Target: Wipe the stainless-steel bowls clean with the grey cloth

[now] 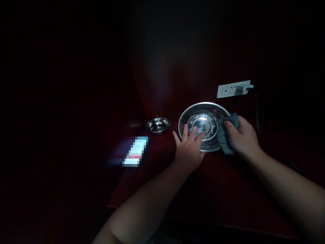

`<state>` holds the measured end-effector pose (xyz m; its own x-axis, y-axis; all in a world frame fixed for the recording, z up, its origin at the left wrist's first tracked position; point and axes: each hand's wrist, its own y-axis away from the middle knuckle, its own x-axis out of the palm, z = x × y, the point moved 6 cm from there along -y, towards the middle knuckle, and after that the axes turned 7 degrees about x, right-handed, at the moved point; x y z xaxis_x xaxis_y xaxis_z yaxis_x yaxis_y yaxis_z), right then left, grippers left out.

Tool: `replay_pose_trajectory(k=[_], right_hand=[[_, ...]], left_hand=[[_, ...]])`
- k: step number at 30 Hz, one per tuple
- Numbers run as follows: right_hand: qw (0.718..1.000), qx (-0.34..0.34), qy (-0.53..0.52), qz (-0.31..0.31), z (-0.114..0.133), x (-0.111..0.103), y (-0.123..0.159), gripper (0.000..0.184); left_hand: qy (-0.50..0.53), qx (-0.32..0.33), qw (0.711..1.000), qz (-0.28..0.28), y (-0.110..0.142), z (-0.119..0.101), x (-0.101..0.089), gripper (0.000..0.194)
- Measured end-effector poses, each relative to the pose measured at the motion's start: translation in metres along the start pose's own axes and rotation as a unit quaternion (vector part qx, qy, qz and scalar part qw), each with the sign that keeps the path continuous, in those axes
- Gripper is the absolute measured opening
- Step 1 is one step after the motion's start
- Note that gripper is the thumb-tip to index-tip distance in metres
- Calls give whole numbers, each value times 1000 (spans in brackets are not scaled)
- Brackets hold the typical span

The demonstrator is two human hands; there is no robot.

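Observation:
A wide, shiny metal bowl [205,117] is tilted so that its inside faces me. My left hand [189,149] reaches over its near rim, fingers spread on the inside and the thumb low at the outer wall, gripping it. At the right rim my right hand [241,135] is closed on a grey-green cloth [224,140], which is folded over the bowl's edge. The thumb presses the cloth from above, while the other fingers are mostly hidden behind it. A smaller metal bowl [157,125] stands upright on the table, left of my hands.
A lit phone [135,151], blurred out, lies on the dark red table [118,196] near its left edge, with a thin cord loop [130,183] beside it. Behind on the right, a white wall socket [232,89] holds a plug with a dark cable. The surroundings are very dark.

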<state>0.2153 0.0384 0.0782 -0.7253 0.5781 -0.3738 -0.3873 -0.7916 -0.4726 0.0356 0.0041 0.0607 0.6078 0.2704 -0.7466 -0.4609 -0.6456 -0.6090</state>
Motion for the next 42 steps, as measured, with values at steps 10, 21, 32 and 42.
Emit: replay_pose_trajectory(k=[10, 21, 32, 42], right_hand=[[989, -15, -147, -20, -6, -4, -5, 27], [980, -108, -166, -23, 15, -6, 4, 29], [987, -75, -141, 7, 17, -3, 9, 28], [985, -85, -140, 44, 15, 2, 8, 27]], left_hand=[[64, 106, 992, -3, -1, -17, 3, 24], [86, 116, 989, 17, 1, -28, -10, 29], [129, 43, 989, -51, 7, -16, -24, 34], [284, -73, 947, -128, 13, 4, -21, 42]])
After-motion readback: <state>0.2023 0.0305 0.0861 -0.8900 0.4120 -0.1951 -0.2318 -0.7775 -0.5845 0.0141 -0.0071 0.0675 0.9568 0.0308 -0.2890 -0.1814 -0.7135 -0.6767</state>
